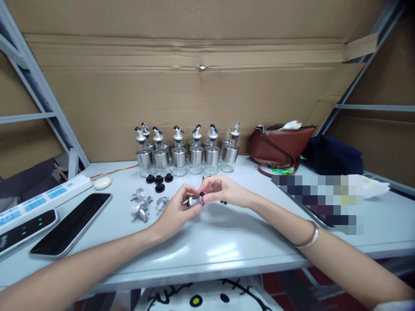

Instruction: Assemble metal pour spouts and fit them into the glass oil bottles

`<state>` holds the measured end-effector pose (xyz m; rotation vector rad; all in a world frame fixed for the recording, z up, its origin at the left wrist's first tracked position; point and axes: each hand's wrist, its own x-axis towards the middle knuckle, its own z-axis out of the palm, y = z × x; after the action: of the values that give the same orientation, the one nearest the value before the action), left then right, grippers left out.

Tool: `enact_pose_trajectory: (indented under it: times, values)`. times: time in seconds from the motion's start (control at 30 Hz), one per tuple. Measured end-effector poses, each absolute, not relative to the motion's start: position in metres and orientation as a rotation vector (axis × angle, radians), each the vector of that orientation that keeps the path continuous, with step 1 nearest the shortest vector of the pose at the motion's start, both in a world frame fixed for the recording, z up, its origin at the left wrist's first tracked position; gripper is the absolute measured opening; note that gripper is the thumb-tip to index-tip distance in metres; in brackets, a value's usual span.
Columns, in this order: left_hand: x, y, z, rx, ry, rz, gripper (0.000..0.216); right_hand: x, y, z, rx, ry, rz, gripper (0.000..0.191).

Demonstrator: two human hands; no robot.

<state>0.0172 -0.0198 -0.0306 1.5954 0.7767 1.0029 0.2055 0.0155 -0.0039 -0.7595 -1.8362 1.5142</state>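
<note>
The white table [207,255] carries a cluster of glass pourer bottles [188,155] at twelve o'clock, black stoppers [158,179] just before them, loose metal spouts [141,205] at ten, a power strip [48,194] and a dark phone [73,224] at nine, and a brown bag [279,147] at two.

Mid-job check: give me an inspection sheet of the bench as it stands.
Surface: pale table, glossy.
Job's things: spout held over the table; loose spouts and black stoppers left of it; bottles in a row behind.
Clutter: phone and power strip at left; bag at back right.
Grippers: left hand and right hand both pinch the spout.
Cables: red-yellow wire along the back left edge.
Surroundings: cardboard wall behind; metal rack at both sides.
</note>
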Motion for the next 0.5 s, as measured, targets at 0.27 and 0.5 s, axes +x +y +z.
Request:
enact_pose_trajectory:
  times: [0.27,0.5]
  values:
    - [0.020,-0.019,-0.031,1.499,0.795,1.064,0.034,0.206,0.013,0.004,-0.799,-1.925,1.398,0.032]
    - [0.010,-0.018,0.006,1.604,0.847,1.194,0.028,0.204,0.014,0.003,-0.776,-1.639,1.402,0.036]
